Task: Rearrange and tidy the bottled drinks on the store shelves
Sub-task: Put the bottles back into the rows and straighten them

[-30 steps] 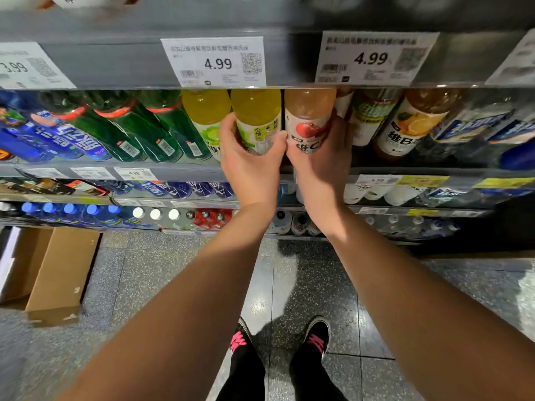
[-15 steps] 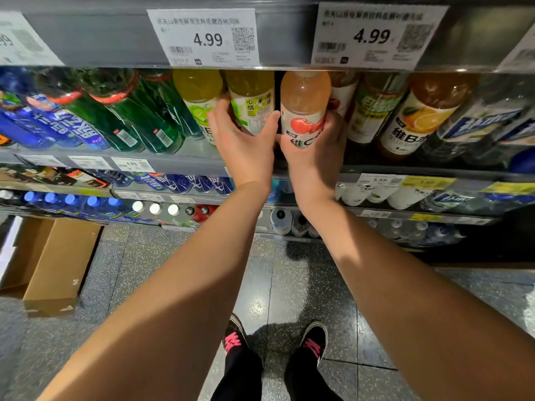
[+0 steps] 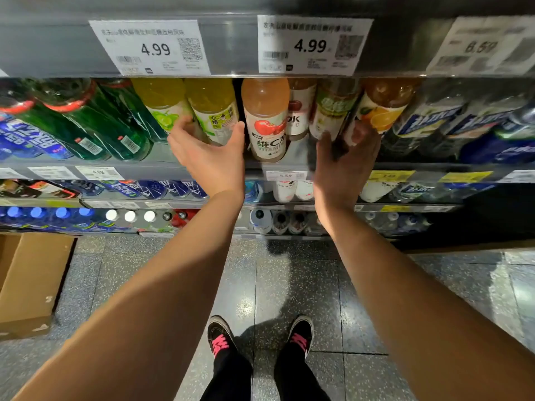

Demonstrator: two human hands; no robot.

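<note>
**Hands at the drinks shelf**

We find our left hand (image 3: 212, 157) curled round a yellow lime-drink bottle (image 3: 215, 111), fingers behind it. Our right hand (image 3: 346, 160) is spread, fingertips touching the green-labelled bottle (image 3: 333, 111). Between them an apple vitamin C bottle (image 3: 267, 123) stands free on the shelf (image 3: 162, 166), beneath two 4.99 price tags (image 3: 150, 47).
</note>
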